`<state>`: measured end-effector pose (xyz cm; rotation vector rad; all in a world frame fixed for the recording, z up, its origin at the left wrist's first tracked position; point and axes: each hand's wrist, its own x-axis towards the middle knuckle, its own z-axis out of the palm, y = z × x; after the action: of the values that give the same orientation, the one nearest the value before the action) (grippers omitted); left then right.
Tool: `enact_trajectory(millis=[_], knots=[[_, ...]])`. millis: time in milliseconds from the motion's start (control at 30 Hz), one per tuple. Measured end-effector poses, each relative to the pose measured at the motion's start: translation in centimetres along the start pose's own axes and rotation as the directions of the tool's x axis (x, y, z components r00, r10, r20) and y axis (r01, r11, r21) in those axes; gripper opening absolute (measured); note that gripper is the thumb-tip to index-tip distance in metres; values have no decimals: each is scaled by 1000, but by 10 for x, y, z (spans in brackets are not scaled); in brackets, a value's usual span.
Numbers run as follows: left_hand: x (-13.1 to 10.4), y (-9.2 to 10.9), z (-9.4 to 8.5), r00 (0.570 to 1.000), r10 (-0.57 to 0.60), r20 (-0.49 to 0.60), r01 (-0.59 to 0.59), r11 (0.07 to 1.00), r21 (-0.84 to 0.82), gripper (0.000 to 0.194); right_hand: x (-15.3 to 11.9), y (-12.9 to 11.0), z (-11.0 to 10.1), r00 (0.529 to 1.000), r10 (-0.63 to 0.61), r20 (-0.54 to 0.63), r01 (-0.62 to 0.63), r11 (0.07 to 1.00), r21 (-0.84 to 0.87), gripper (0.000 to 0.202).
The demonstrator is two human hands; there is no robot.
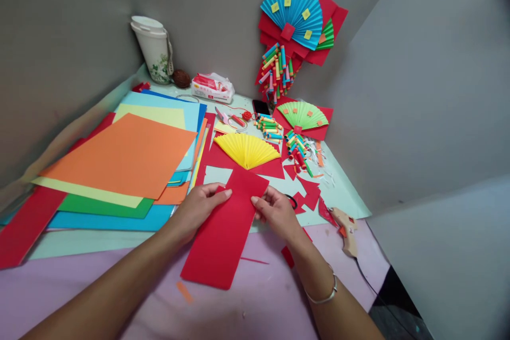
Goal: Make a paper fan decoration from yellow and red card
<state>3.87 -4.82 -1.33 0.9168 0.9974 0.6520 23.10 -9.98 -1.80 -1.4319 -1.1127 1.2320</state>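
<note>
A long red paper strip [223, 239] slants across the middle of the view, held up by both hands. My left hand [203, 204] pinches its left edge, thumb on top. On the right edge, my right hand [274, 210] grips the paper with the thumb in front and the fingers partly behind it. Just beyond the strip's upper end lies a yellow pleated fan [247, 150] on red paper [273, 168]. Red paper scraps [311, 191] and the black handle of a tool [292, 201] are beside my right hand.
Coloured sheets [123, 156] are stacked at left. A glue gun [346, 231] with a cord lies at right. Behind are a white cup [153, 50], a tissue pack [213, 88], paper rolls [270, 128] and a green fan [303, 116]. A blue fan decoration [295, 13] hangs above.
</note>
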Motion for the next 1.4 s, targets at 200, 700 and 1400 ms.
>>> enact_trajectory(millis=[200,700,1400], knots=[[-3,7,0,998,-63,19,63,998,-13,26,1,1,-3,995,33,93,-36,999,27,29],[3,6,-2,997,-78,-13,78,997,7,28,1,10,-1,995,59,84,-63,997,39,28],[9,2,-10,976,216,-27,-196,926,321,30,1,3,-9,998,44,40,-41,997,-70,26]])
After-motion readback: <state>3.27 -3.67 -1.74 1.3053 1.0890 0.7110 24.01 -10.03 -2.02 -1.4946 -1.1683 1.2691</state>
